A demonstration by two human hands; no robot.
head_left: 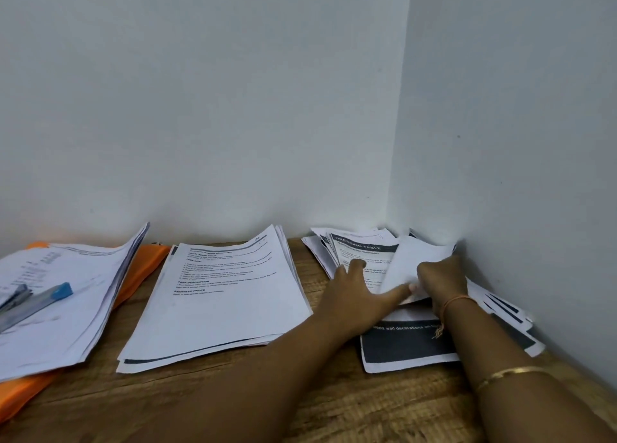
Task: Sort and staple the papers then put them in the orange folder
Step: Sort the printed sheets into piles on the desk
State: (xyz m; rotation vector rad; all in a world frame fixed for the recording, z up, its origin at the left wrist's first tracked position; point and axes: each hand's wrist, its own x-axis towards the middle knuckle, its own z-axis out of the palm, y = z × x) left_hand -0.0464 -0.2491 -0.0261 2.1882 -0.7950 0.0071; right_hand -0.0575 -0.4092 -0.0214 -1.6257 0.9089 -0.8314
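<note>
A messy pile of printed papers (374,249) lies in the table's right corner against the walls. My right hand (440,280) grips a white sheet (414,262) lifted off that pile. My left hand (357,292) lies flat on the pile with fingers spread, its thumb touching the lifted sheet's lower edge. A neat stack of papers (217,295) sits in the middle. At the left, another stack of papers (66,295) rests on the orange folder (140,272), with a blue and grey stapler (36,300) on top.
The wooden table (300,409) meets white walls at the back and right. A sheet with a dark printed band (407,345) lies at the near edge of the right pile.
</note>
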